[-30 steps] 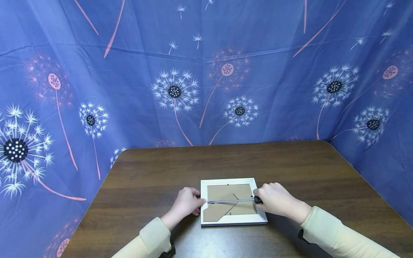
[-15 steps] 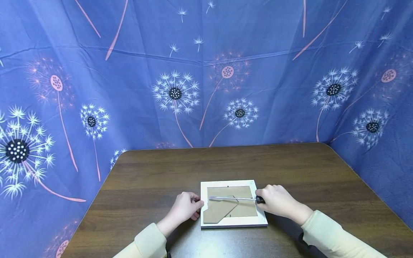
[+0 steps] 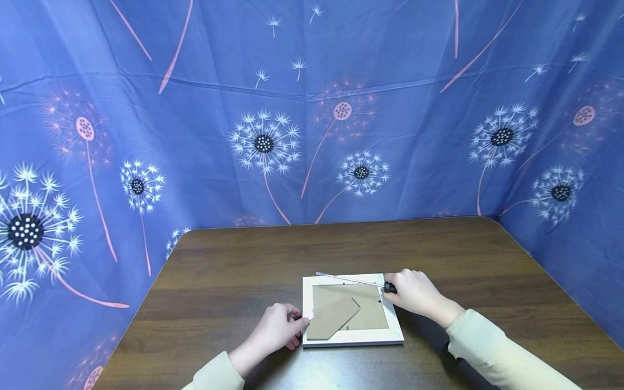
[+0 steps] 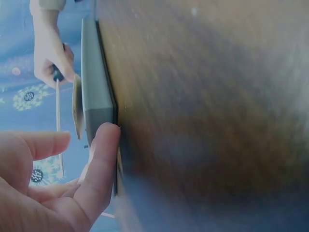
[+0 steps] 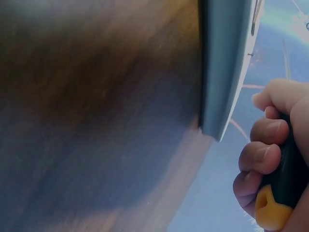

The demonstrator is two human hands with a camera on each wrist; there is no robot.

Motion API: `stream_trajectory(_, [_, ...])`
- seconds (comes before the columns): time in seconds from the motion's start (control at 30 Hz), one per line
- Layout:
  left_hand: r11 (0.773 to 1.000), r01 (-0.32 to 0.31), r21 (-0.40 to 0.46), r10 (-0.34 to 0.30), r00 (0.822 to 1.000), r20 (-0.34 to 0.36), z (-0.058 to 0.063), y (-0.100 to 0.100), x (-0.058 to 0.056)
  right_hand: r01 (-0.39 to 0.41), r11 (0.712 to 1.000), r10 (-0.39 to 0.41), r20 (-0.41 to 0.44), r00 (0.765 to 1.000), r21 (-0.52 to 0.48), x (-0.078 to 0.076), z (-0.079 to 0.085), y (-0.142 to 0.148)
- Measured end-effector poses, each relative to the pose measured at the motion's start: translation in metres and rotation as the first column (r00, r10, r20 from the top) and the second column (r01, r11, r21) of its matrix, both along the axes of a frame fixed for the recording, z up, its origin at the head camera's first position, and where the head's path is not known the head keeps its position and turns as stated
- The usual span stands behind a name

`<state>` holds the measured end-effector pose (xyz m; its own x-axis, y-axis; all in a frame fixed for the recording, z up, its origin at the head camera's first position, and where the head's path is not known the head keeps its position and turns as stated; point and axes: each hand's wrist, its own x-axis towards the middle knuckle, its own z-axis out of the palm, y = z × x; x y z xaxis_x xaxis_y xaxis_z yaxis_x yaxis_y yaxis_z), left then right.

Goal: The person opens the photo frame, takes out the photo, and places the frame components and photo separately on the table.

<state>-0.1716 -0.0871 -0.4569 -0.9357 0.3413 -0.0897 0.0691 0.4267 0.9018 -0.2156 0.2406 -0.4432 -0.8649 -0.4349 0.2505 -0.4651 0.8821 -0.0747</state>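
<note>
A white picture frame lies face down on the table, its brown backing board showing. A cardboard stand flap angles across the board's lower left, and small dark tabs sit along the opening's edges. My left hand rests at the frame's left edge. In the left wrist view a fingertip touches the frame's side, while the thumb stands off its back. My right hand grips a screwdriver by its black handle with a yellow end. The shaft points left, over the frame's far border.
The brown wooden table extends behind and to both sides of the frame. Blue cloth printed with dandelions hangs along the back and the sides.
The screwdriver has risen from the middle of the backing board to the frame's far border, its tip swinging away from me. The left hand has slid slightly nearer along the frame's edge.
</note>
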Motion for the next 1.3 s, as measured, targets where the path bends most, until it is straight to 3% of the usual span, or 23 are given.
stream_trajectory(0.33, [0.995, 0.029, -0.094, -0.035, 0.998, -0.057, -0.001, -0.003, 0.012, 0.073, 0.992, -0.07, 0.032, 0.997, -0.099, -0.023, -0.008, 0.008])
stream_trajectory(0.63, [0.997, 0.052, -0.058, -0.056, 0.996, -0.072, -0.004, -0.002, 0.019, 0.101, 0.986, -0.098, 0.029, 0.995, -0.135, -0.041, -0.014, 0.015])
stream_trajectory(0.97, [0.993, 0.059, -0.104, -0.072, 0.99, -0.119, -0.004, 0.0, 0.026, 0.135, 0.959, -0.078, 0.226, 0.971, -0.251, -0.056, -0.019, 0.017])
stream_trajectory(1.3, [0.989, 0.044, -0.14, -0.066, 0.985, -0.158, -0.004, 0.002, 0.028, 0.12, 0.946, -0.025, 0.303, 0.953, -0.3, -0.064, -0.019, 0.013])
